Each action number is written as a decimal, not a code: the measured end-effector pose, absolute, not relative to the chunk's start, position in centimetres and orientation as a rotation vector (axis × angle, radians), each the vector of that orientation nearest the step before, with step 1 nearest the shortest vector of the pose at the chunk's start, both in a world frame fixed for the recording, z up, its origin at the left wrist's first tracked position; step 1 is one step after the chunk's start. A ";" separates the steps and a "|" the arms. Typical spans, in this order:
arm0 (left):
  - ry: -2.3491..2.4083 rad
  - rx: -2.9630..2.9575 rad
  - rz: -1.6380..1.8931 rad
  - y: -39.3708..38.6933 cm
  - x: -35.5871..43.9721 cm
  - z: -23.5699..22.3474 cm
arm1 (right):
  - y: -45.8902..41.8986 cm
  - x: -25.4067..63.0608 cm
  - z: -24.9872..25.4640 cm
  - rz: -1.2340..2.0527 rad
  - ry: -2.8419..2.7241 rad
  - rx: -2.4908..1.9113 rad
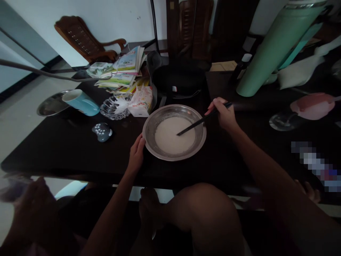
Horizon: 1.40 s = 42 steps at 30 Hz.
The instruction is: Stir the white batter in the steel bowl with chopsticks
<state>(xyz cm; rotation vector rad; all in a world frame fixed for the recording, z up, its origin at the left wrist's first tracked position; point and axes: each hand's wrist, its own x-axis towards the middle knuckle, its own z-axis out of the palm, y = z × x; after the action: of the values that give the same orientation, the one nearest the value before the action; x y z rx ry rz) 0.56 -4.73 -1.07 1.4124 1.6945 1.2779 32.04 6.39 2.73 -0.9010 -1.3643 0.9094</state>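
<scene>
A round metal bowl (200, 140) sits on the dark table (66, 149) in front of me, with a pale white batter (173, 135) in its bottom. My left hand (136, 153) rests against the bowl's left rim, fingers curled on its edge. My right hand (224, 113) is closed on dark chopsticks (198, 122) whose tips dip into the batter near the middle of the bowl.
Left of the bowl lie a blue mug (81, 102) on its side, a glass dish (113, 106), a small packet (141, 102), a grey spotted object (102, 131) and a metal plate (50, 104). Books (122, 71) are stacked behind. A green flask (274, 46) and a pink lid (311, 105) stand at the right.
</scene>
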 end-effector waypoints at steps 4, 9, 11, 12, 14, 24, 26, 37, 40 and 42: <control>1.701 1.406 1.281 -4.7 0.6 -1.0 | 6.3 32.0 2.7 0.977 -1.521 -0.898; 1.710 1.405 1.280 -4.9 0.5 -0.9 | 6.5 32.4 2.6 0.890 -1.385 -0.902; 1.714 1.403 1.274 -4.9 0.5 -1.0 | 6.4 32.3 2.6 0.936 -1.409 -0.908; 1.716 1.401 1.274 -4.9 0.4 -1.1 | 6.4 32.2 2.6 0.962 -1.454 -0.913; 1.715 1.400 1.278 -4.8 0.4 -1.2 | 6.3 32.1 2.8 0.973 -1.536 -0.922; 1.676 1.412 1.287 -4.7 0.4 -1.2 | 6.3 32.1 2.5 1.011 -1.500 -0.910; 1.677 1.408 1.287 -4.8 0.3 -1.2 | 6.5 32.3 2.5 0.941 -1.461 -0.918; 1.697 1.422 1.273 -4.9 0.4 -1.1 | 6.4 32.3 3.0 0.863 -1.424 -0.937; 1.703 1.420 1.264 -4.9 0.5 -1.0 | 6.5 32.4 2.9 0.876 -1.362 -0.933; 1.703 1.414 1.265 -4.9 0.5 -1.0 | 6.3 32.3 2.8 0.941 -1.457 -0.916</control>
<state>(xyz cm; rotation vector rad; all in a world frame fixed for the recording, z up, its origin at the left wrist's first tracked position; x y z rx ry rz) 0.47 -4.88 -0.98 1.4136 1.7034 1.2646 32.28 6.33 2.84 -0.9163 -1.4573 0.9414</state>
